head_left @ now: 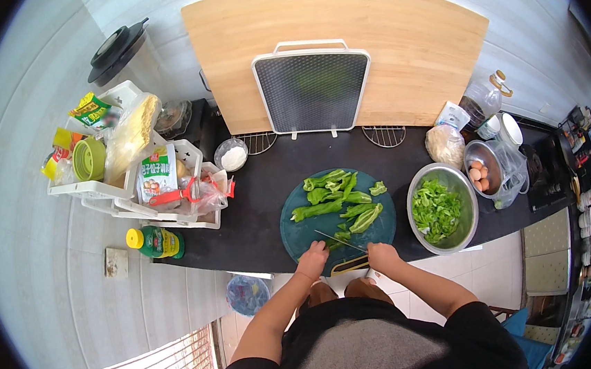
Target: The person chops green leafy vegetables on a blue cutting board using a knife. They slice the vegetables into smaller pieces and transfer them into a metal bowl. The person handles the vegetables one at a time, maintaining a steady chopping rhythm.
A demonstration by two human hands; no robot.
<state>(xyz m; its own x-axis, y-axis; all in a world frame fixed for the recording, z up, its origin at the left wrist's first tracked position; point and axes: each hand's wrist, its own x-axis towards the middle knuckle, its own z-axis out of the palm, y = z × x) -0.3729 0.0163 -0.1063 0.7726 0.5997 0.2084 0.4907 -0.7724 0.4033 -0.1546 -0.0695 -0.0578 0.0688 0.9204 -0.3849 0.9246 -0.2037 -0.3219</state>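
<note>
My right hand is closed round the handle of a kitchen knife, whose blade slants up to the left over the near part of a round dark green cutting board. At the board's near left edge my left hand has its fingers curled against a piece of green pepper, mostly hidden by the hand and blade. Halved and whole green peppers lie across the board beyond the knife. One opened half shows its pale inside.
Right of the board stands a steel bowl of chopped greens, with a smaller bowl of brown eggs behind it. White baskets of packages and a green bottle are at left. A small bowl of white powder sits farther back.
</note>
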